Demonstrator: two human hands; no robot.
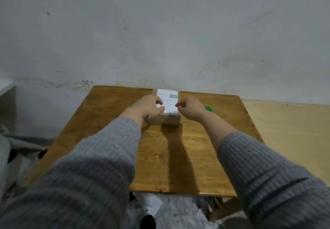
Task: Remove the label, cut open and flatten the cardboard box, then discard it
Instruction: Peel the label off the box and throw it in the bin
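A small cardboard box (169, 119) stands at the far middle of the wooden table (178, 157). A white label (169, 102) with a barcode covers its top. My left hand (147, 108) grips the box from its left side, with fingertips curled onto the label's left edge. My right hand (190, 108) sits at the box's right side, its curled thumb and forefinger pinching the label's right edge. Both forearms wear grey knitted sleeves.
A small green object (208, 108) lies on the table just right of my right hand, partly hidden by it. A grey wall rises right behind the table. Light flooring lies to the right, and clutter and papers lie on the floor at the left and front.
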